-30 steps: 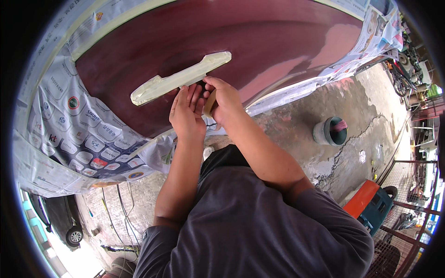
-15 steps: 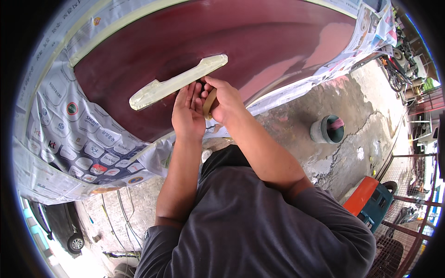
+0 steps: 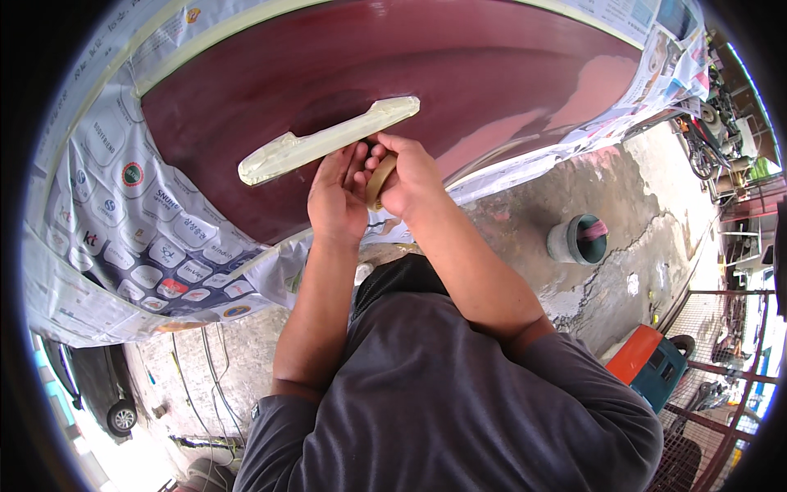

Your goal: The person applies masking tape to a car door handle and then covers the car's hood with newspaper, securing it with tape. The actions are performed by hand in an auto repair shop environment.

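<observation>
A car door handle [image 3: 328, 141], wrapped in pale masking tape, stands out from a dark red door panel [image 3: 246, 90]. Just under its lower edge, both hands meet with the fingertips close together. My right hand [image 3: 414, 176] is closed around a narrow tan roll of masking tape [image 3: 380, 182], its thumb and index finger reaching up to the handle's underside. My left hand [image 3: 338, 201] is beside it, palm partly showing, fingers curled and pressed together near the handle; whatever is between its fingertips is hidden.
Printed newspaper sheets [image 3: 164, 238] mask the car around the panel. To the right, a grey bucket [image 3: 566, 239] with a pink cloth stands on cracked concrete. An orange and teal machine [image 3: 648, 365] is at lower right, beside a mesh fence [image 3: 721, 332]. Cables [image 3: 209, 369] lie at lower left.
The handle and panel sit slightly further right and the surroundings have shifted a little in view. Both hands keep nearly the same pose under the handle, the tape roll still in the right.
</observation>
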